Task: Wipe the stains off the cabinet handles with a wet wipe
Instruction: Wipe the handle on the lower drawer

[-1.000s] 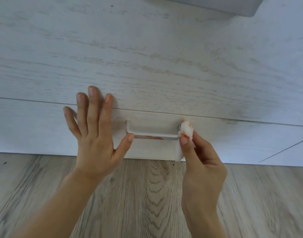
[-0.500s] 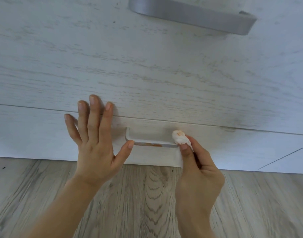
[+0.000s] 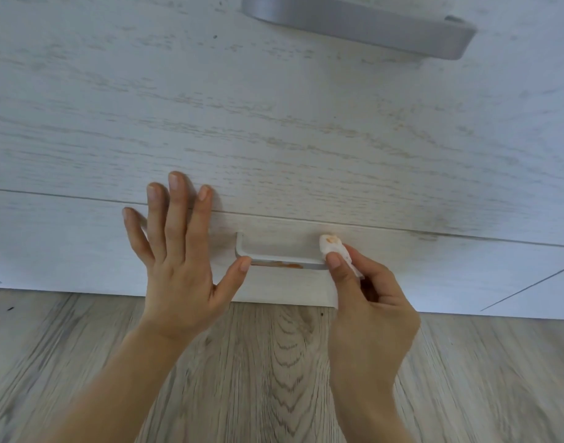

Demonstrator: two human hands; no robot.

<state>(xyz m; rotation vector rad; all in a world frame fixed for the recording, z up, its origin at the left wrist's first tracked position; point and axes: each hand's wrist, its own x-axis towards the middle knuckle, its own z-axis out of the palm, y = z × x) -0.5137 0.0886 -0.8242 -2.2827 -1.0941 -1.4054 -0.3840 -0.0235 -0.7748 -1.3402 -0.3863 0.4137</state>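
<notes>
Left hand (image 3: 178, 266) lies flat, released, on the drawer; right hand (image 3: 367, 302) pinches the wipe (image 3: 333, 252) at the handle (image 3: 283, 262) end. Soiled wipe may, seemingly, smear the stain (image 3: 285, 265).

I see a pale whitewashed wood-grain cabinet (image 3: 274, 123) front carrying two handles. A grey handle (image 3: 363, 25) sits at its top edge. A smaller handle (image 3: 242, 251), with an orange stain (image 3: 287, 265) along its front, is on the lowest panel near the cabinet's bottom edge. Under that edge runs a grey-brown plank floor (image 3: 274, 362), with a small dark speck (image 3: 10, 308) at its left.
</notes>
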